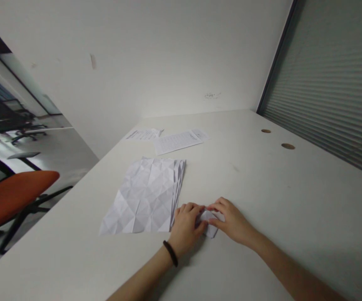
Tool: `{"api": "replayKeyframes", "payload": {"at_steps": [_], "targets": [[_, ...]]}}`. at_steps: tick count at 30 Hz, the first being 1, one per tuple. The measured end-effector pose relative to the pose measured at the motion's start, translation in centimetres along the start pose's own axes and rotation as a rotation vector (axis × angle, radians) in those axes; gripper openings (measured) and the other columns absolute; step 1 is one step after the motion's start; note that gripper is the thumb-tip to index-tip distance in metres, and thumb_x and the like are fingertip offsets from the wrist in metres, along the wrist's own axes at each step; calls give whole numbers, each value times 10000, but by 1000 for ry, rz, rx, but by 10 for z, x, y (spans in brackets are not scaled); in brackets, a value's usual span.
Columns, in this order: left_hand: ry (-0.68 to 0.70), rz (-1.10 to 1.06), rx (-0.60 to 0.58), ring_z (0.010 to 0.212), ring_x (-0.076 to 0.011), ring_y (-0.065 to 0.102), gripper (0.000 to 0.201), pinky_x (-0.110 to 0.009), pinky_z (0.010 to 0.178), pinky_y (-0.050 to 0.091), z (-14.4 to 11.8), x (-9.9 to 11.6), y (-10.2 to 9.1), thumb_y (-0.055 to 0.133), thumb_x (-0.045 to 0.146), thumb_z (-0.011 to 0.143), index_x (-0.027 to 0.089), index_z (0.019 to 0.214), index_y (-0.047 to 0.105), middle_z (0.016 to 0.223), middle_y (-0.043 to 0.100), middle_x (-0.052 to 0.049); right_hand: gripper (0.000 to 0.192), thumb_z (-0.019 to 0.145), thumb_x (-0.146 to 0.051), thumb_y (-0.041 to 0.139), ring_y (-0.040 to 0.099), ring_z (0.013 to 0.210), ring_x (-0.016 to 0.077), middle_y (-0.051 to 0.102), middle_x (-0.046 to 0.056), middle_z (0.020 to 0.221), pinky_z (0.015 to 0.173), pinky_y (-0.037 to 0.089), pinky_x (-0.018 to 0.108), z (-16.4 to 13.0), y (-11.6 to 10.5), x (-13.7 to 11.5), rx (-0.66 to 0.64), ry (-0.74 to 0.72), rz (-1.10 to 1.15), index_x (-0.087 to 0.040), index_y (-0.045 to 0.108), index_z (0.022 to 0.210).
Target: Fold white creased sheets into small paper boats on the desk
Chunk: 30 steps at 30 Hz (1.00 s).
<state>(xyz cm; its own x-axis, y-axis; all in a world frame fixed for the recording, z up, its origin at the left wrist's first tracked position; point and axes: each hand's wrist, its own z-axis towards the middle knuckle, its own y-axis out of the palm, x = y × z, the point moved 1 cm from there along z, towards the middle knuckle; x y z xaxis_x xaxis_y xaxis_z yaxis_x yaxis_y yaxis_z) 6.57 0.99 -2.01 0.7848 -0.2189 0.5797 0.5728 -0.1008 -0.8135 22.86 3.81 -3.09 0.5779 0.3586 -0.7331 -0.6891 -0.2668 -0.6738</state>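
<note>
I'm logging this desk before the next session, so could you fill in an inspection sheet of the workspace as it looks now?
Surface: white table, two round cable holes near the right edge.
Job's things: small folded white paper flat on the table, pressed between both hands.
Clutter: stack of creased white sheets just left of the hands; printed sheets farther back.
Hands: left hand, black band at the wrist, fingers curled on the paper; right hand holds its other side.
Cables: nothing seen.
Surroundings: white wall behind, slatted blind on the right, orange office chair on the left.
</note>
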Motion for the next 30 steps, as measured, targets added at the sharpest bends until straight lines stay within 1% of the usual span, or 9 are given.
{"api": "replayKeyframes", "payload": {"at_steps": [5,8,11,14,17,20,23,26,30], "targets": [[13,-38,1,966,-219,507,302,-378,857,330,-1,-1,0,470,195,791,208,1075,572,1027,611,-54,205,670,-201,664,540,803,173,579,54,856,756,440,308,3,-2,-3,-21,14,-34,-150,626,865],[44,-68,3,950,-207,524,255,-365,853,334,-1,-2,0,460,198,805,213,1026,587,1011,623,-43,150,687,-249,654,544,795,173,582,49,832,748,438,305,4,-3,-3,-28,7,-49,-160,628,805],[63,-82,10,943,-203,532,222,-353,842,343,-2,-2,0,451,191,816,219,983,595,986,629,-32,157,700,-290,652,548,821,178,585,47,836,776,428,312,4,-2,-1,-29,9,-55,-161,632,788],[39,-49,35,905,-202,541,198,-333,806,369,-3,-2,0,469,178,806,199,960,592,930,628,-38,154,681,-275,677,549,824,176,588,43,838,780,425,304,5,-1,0,-38,6,-58,-164,637,779],[6,60,53,855,-207,550,143,-308,742,395,-5,1,-4,525,214,781,177,902,594,888,611,-51,128,670,-246,689,549,797,170,587,40,817,753,428,291,6,0,0,-50,5,-66,-162,641,754],[-55,221,-7,791,-223,565,138,-308,678,401,-8,5,-8,549,287,777,166,821,598,828,607,-63,160,665,-243,694,545,799,175,584,41,822,740,429,294,7,0,0,-60,0,-94,-165,642,794],[-101,298,-66,765,-228,578,161,-306,656,396,-9,8,-13,532,300,792,153,817,594,810,620,-74,206,670,-241,690,544,804,175,585,39,829,740,430,292,7,1,0,-75,-18,-94,-169,635,856],[-96,265,-96,765,-218,585,195,-289,646,390,-8,9,-15,491,312,823,151,817,600,800,635,-76,171,680,-219,679,539,815,175,591,41,838,746,428,289,6,1,-1,-89,-35,-76,-166,633,835],[-112,138,-101,728,-197,589,220,-268,614,386,-7,7,-14,465,313,831,171,817,632,779,660,-56,163,676,-212,678,531,845,185,600,46,864,764,417,304,4,0,-2,-107,-53,-38,-169,629,825]]}}
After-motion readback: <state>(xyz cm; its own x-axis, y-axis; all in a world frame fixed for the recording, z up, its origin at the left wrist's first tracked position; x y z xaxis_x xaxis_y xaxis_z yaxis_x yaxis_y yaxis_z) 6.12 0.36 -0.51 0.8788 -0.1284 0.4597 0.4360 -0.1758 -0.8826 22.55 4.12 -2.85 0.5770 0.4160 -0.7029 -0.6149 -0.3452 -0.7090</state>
